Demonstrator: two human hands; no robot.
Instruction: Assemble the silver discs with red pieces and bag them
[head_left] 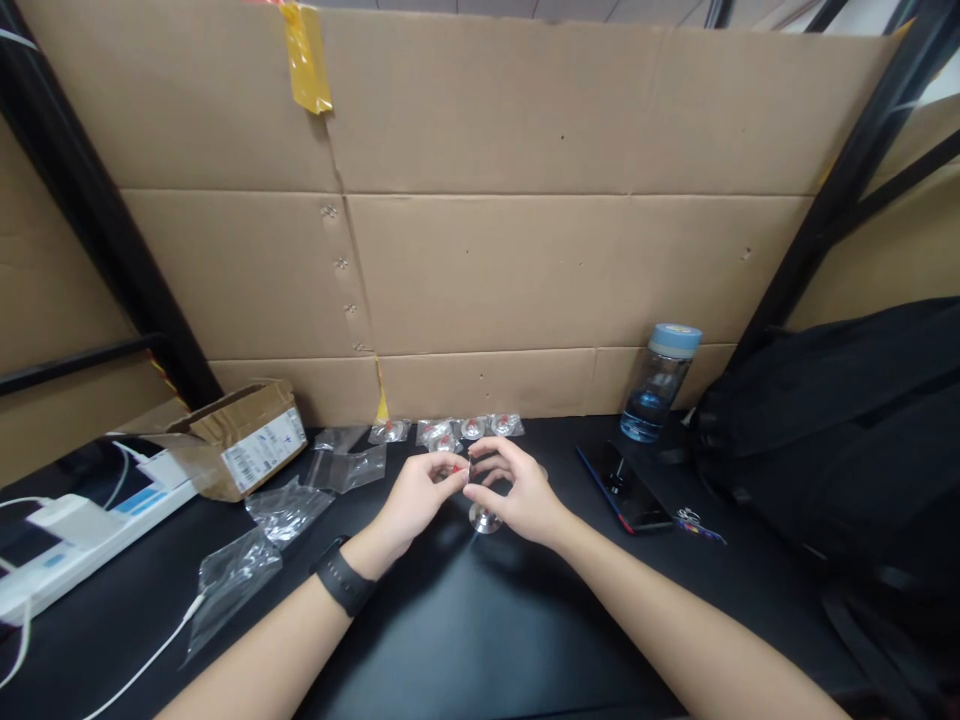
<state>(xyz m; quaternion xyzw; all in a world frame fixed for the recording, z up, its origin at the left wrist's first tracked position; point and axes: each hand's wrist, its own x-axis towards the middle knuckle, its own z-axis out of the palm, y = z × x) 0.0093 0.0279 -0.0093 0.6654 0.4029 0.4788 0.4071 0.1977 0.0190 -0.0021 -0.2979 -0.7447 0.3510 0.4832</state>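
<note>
Between my two hands is a small thin metal disc with a red part [469,470], turned nearly edge-on. My left hand [420,498] pinches it from the red side, thumb and fingertips closed together. On the other side my right hand [521,492] is curled, with its thumb and forefinger at the disc's edge. Just below the fingers a shiny round metal piece [485,519] rests on the black table, partly covered by my right hand. Behind the hands lie several clear packets [472,429] holding round metal pieces with red middles.
Empty clear bags [289,510] lie at left, near an open cardboard box [259,440] and a white power strip [97,560] with cables. To the right are a phone [624,488], keys [697,524], a water bottle [658,385] and a black backpack [840,450]. Cardboard [487,280] walls the back.
</note>
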